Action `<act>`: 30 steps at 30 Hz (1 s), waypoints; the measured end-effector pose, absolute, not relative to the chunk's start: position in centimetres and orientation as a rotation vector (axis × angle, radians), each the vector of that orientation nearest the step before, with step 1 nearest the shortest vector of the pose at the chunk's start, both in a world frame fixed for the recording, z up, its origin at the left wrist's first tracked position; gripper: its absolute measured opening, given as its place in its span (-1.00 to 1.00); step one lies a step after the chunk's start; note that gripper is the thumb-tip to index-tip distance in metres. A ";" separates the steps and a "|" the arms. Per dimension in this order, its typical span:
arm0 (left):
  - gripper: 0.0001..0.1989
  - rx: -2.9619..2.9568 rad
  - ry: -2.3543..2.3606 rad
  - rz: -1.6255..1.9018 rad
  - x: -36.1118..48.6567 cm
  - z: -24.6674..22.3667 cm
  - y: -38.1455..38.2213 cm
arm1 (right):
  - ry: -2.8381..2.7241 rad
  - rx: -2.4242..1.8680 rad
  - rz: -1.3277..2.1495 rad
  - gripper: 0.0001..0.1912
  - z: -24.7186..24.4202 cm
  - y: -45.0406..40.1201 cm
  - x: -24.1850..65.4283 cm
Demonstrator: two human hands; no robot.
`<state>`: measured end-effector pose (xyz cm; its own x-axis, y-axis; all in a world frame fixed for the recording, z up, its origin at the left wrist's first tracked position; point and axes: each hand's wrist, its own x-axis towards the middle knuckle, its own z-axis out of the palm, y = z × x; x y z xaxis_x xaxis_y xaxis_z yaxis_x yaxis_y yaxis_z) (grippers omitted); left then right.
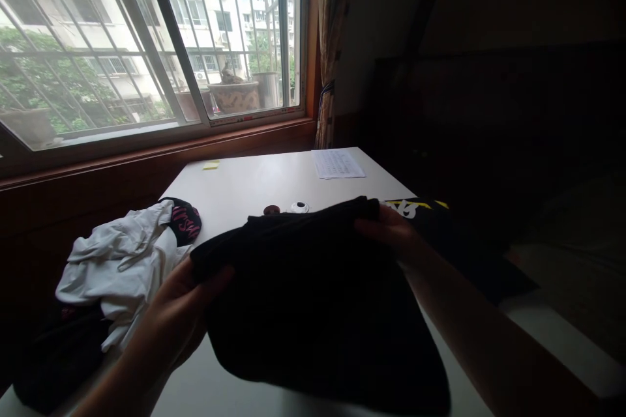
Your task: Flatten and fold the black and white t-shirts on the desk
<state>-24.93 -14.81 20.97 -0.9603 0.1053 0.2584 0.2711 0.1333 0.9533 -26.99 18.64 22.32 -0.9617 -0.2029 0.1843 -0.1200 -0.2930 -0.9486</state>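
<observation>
A black garment (313, 300) hangs between my two hands above the white table; its exact kind is hard to make out in the dark. My left hand (183, 303) is closed on its upper left corner, thumb on the near side. At the upper right edge my right hand (388, 228) pinches the cloth. The garment looks folded over along the top, and its lower end droops toward me. To the left lies a crumpled white garment (122, 254), with black cloth (184, 221) bearing pink lettering beneath it.
On the right side of the table (264, 176) lies dark clothing with a white and yellow print (405, 208). Papers (338, 163), a yellow sticky note (211, 165), a white roll (299, 207) and a brown round object (272, 210) are farther back. A barred window (195, 45) stands behind.
</observation>
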 end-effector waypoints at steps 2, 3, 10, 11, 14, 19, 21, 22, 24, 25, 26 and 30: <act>-0.53 -0.397 -2.231 -2.139 -27.3 20.8 -14.0 | 1.866 -0.355 -2.399 -0.67 22.2 18.7 -28.5; -0.52 -0.399 -2.232 -2.197 -28.7 20.2 -13.7 | 1.895 -0.310 -2.342 -0.65 21.5 18.8 -29.5; -0.45 -0.483 -2.743 -1.533 -36.5 11.3 -14.3 | 2.590 -0.135 -1.644 -0.66 11.6 20.1 -35.1; -0.48 -0.483 -2.735 -1.438 -36.8 10.5 -14.4 | 2.690 -0.129 -1.555 -0.66 10.7 20.2 -35.4; -0.57 -0.500 -2.698 -1.296 -37.2 9.7 -14.4 | 2.901 -0.137 -1.411 -0.68 9.2 20.4 -36.0; -0.60 -0.561 -2.756 -1.215 -37.7 10.2 -13.6 | 3.060 -0.150 -1.334 -0.84 9.0 20.4 -36.7; -0.61 -0.553 -2.777 -1.228 -38.0 10.4 -13.3 | 3.040 -0.179 -1.391 -0.84 9.2 20.2 -36.6; -0.63 -0.549 -2.786 -1.245 -38.1 10.4 -13.3 | 3.007 -0.199 -1.434 -0.83 9.2 20.2 -36.5; -0.68 -0.547 -2.800 -1.297 -38.2 10.7 -13.2 | 2.904 -0.225 -1.549 -0.79 9.4 20.1 -36.2; -0.70 -0.548 -2.802 -1.332 -38.2 10.9 -13.3 | 2.835 -0.230 -1.618 -0.76 9.4 20.1 -36.1; -0.72 -0.548 -2.798 -1.370 -38.2 11.0 -13.3 | 2.760 -0.231 -1.687 -0.73 9.4 20.2 -36.0; -0.71 -0.526 -2.749 -1.498 -38.2 11.4 -13.3 | 2.594 -0.165 -1.789 -0.69 8.8 20.6 -36.3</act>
